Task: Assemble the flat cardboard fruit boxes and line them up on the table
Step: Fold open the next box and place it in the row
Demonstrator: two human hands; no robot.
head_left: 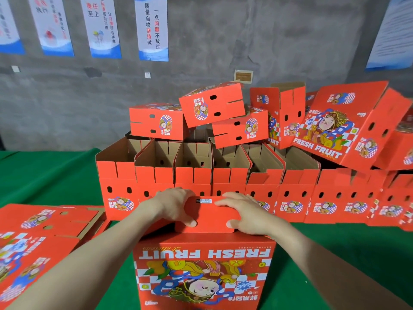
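1. Both hands work one carton: left hand (176,204) and right hand (243,212) pinch its red flap (207,217), thumbs on the near face, fingers over the top edge.
2. That flap rises from the fruit box (201,271) standing on the green table (44,175) directly before the person, its "FRESH FRUIT" print upside down.
3. At left, flat boxes (40,238) lie stacked on the cloth.
4. Behind, assembled boxes (154,175) stand in a row, side by side, open tops showing bare brown cardboard walls.
5. Farther back, tumbled boxes (156,121) lie atop the row, before a grey wall (223,41) hung with posters (152,27).
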